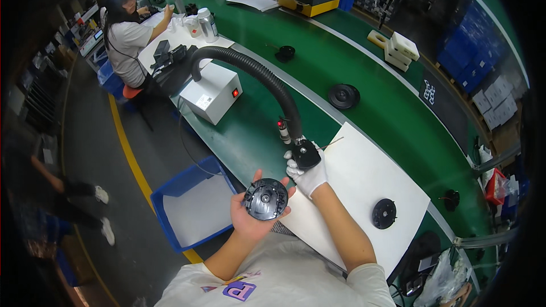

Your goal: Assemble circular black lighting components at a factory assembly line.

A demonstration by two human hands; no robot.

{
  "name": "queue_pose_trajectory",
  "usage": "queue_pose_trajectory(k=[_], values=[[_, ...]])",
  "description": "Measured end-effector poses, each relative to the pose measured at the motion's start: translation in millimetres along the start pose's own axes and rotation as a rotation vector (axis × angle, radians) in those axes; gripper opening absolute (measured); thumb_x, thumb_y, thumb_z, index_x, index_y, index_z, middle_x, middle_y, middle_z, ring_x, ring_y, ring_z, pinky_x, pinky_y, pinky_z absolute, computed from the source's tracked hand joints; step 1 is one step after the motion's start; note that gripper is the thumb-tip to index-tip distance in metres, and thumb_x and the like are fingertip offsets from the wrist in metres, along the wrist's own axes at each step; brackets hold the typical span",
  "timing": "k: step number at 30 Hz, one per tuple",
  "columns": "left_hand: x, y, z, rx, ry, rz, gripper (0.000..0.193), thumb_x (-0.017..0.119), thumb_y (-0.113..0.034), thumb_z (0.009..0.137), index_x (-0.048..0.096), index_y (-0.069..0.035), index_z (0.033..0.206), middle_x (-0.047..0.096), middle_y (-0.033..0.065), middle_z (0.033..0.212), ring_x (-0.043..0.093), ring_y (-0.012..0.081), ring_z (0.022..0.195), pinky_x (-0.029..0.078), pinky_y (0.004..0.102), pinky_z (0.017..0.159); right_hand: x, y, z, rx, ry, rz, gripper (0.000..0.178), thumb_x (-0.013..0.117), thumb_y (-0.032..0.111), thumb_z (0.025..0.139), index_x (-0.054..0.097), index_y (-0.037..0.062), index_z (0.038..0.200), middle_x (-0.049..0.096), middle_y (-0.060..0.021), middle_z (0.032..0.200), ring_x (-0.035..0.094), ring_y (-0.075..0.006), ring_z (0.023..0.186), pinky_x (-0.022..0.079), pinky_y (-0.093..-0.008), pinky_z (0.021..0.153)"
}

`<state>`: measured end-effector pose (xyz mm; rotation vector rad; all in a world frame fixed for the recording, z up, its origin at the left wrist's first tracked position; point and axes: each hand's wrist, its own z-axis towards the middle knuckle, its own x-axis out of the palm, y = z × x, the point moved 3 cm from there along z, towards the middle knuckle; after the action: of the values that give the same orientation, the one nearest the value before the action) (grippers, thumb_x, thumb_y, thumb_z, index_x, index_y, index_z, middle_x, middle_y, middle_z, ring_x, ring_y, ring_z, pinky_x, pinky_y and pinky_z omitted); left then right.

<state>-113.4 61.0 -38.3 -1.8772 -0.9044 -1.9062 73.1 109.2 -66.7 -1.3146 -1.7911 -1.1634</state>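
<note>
A: Where's the black disc (265, 198)?

B: In the left hand (250, 216), near the body, bare fingers (257, 177) curled round its rim, its flat face turned up toward the camera. Being round, it has no long axis.

A: And the right hand (307, 175)?

B: Gloved, just beyond and right of the disc, closed on the black nozzle (306, 154) of the hose (256, 71), over the white mat (364, 182) on the table (364, 79). The nozzle runs far to near, pointing toward the disc.

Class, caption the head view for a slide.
Bare left hand cradles a round black part; gloved right hand grips the black hose nozzle.
</note>
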Motion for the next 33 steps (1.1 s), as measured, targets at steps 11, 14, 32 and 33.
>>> queue_pose_trajectory(k=[11,14,32,33], values=[[0.0,-8.0,50.4,0.249,-0.293,0.192,0.047,0.041,-0.048,0.099,0.053,-0.021,0.135,0.047,0.0287,0.141,0.041,0.0477,0.134,0.035,0.0611,0.109,-25.8,15.4,-18.4,-0.174,-0.066,-0.013,0.047,0.035,0.048,0.104,0.060,0.0135,0.125,0.061,-0.0097,0.076,0.053,-0.0192,0.053,0.038,-0.0285,0.042],[-10.3,-6.2,101.1,0.127,-0.219,0.170,0.050,0.039,-0.044,0.100,0.049,-0.013,0.138,0.046,0.0282,0.139,0.040,0.0467,0.134,0.034,0.0610,0.111,-15.4,32.6,-76.2,-0.382,0.037,0.032,0.048,0.035,0.042,0.106,0.048,0.0149,0.143,0.066,-0.0097,0.086,0.065,-0.0262,0.068,0.052,-0.0306,0.054],[10.6,88.9,84.2,-0.176,-0.002,0.095,0.054,0.048,-0.052,0.094,0.050,-0.030,0.144,0.037,0.0290,0.149,0.041,0.0484,0.134,0.041,0.0617,0.103,13.4,54.8,-228.4,-0.547,0.406,0.161,0.035,0.038,0.043,0.104,0.054,0.0158,0.120,0.061,-0.0356,0.090,0.062,-0.0333,0.062,0.050,-0.0356,0.050],[17.3,90.9,80.5,-0.173,0.086,0.229,0.055,0.048,-0.052,0.094,0.049,-0.031,0.145,0.037,0.0308,0.149,0.042,0.0508,0.133,0.041,0.0637,0.103,11.5,54.7,-229.5,-0.563,0.394,0.161,0.034,0.037,0.042,0.104,0.054,0.0157,0.119,0.061,-0.0359,0.089,0.061,-0.0330,0.060,0.049,-0.0357,0.050]])
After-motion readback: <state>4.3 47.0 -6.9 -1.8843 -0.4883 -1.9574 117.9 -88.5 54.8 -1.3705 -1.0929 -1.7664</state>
